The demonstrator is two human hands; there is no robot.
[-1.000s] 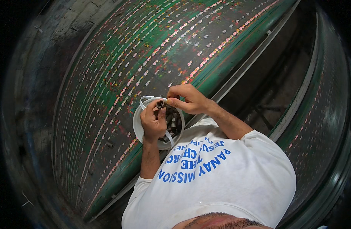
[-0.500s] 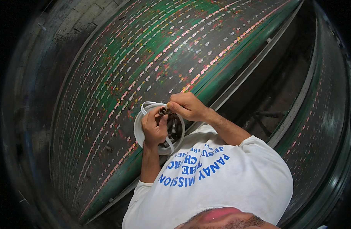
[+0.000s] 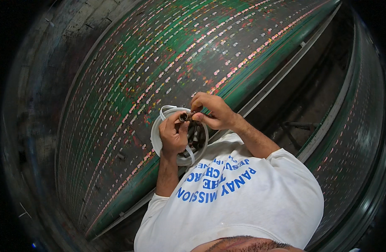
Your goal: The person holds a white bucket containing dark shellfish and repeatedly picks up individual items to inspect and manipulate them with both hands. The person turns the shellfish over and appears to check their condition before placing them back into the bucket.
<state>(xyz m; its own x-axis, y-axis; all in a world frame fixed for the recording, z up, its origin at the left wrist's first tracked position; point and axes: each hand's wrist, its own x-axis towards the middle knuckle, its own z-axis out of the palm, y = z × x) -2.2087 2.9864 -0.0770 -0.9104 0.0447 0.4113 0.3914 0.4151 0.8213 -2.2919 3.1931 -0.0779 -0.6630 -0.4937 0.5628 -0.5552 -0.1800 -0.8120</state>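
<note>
My left hand [image 3: 172,135] is closed over the bucket's mouth, with a short brown tubular piece [image 3: 184,117] between thumb and fingers; its open round end shows. From the other side my right hand [image 3: 215,111] pinches at the same brown cluster with thumb and bent fingers. Whether the hands share one piece or hold two touching ones, I cannot tell. Below them is a white bucket [image 3: 155,140], close against my shirt. Inside it lie several dark brown pieces [image 3: 198,142], partly hidden by my hands. The bucket's white handle [image 3: 190,156] crosses its near side.
Beyond the bucket spreads a broad dark and green surface [image 3: 159,54] with rows of small pale and pink marks. A small dark peg-like thing [image 3: 120,156] stands on it. A grey rail [image 3: 285,69] edges a dark gap, and a similar spotted surface [image 3: 348,168] lies at the right.
My right hand has turned, and its fingers now curl over the brown piece near my left fingertips. The brown piece shows more clearly above the bucket. The whole view has shifted slightly.
</note>
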